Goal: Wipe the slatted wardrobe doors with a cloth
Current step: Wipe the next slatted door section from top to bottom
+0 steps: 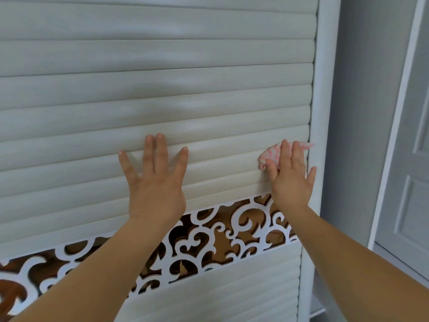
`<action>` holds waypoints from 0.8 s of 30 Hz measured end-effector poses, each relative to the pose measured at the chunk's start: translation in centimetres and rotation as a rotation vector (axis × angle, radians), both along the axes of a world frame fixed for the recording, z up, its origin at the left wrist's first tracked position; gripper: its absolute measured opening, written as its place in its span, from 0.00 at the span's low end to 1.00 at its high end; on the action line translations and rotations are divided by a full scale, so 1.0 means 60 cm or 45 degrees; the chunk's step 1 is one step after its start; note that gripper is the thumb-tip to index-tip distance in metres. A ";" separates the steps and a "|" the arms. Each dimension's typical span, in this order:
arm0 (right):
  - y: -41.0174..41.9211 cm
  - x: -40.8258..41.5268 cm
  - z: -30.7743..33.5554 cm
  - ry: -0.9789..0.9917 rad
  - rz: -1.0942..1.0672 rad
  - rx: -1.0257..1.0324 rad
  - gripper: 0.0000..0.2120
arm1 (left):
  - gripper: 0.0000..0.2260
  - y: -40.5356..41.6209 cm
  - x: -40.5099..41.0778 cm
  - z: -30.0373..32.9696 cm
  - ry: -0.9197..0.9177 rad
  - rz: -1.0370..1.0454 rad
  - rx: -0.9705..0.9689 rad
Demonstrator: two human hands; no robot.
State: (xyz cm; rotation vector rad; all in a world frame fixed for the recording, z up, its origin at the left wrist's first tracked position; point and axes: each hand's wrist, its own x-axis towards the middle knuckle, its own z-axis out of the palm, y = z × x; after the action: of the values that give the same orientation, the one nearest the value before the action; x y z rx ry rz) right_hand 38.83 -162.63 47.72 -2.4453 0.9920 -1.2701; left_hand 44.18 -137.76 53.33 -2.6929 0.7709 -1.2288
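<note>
Here your left hand (154, 180) lies flat on the slatted wardrobe door (139, 89), with its fingers straight and spread apart, and it holds nothing. Your right hand (290, 180) is further to the right, close to the door's white frame (325, 112). It presses a pink and white cloth (270, 154) against the slats. The fingers of that hand are straight and lie over the cloth, so the cloth is squashed between your hand and the door. A bit of cloth sticks out on the left of your fingers and a bit peeks out at the top right, touching the frame. Below both hands runs a band of white curly cut-out pattern (209, 240) with brown behind it. More slats go on under that band. To the right of the wardrobe is a grey wall (366, 112), and past it a white panelled door (413, 182).
</note>
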 end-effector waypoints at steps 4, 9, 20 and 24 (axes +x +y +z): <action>-0.007 0.003 -0.003 -0.140 -0.018 0.246 0.28 | 0.36 0.002 -0.004 0.002 0.004 -0.026 -0.007; 0.053 0.022 -0.005 -0.257 -0.046 0.307 0.28 | 0.36 0.008 -0.005 0.010 0.016 -0.089 -0.023; 0.281 0.085 -0.054 -0.221 0.155 -0.121 0.26 | 0.30 0.143 0.038 -0.032 -0.110 -0.376 -0.120; 0.386 0.122 -0.072 -0.175 0.218 -0.299 0.24 | 0.31 0.220 0.052 -0.054 -0.086 -0.340 -0.091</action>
State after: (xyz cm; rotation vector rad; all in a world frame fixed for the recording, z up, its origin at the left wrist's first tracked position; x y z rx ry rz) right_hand 46.13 -139.46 43.37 -2.5043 0.6145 -1.5455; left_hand 47.32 -124.57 50.07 -2.6528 1.1267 -1.4187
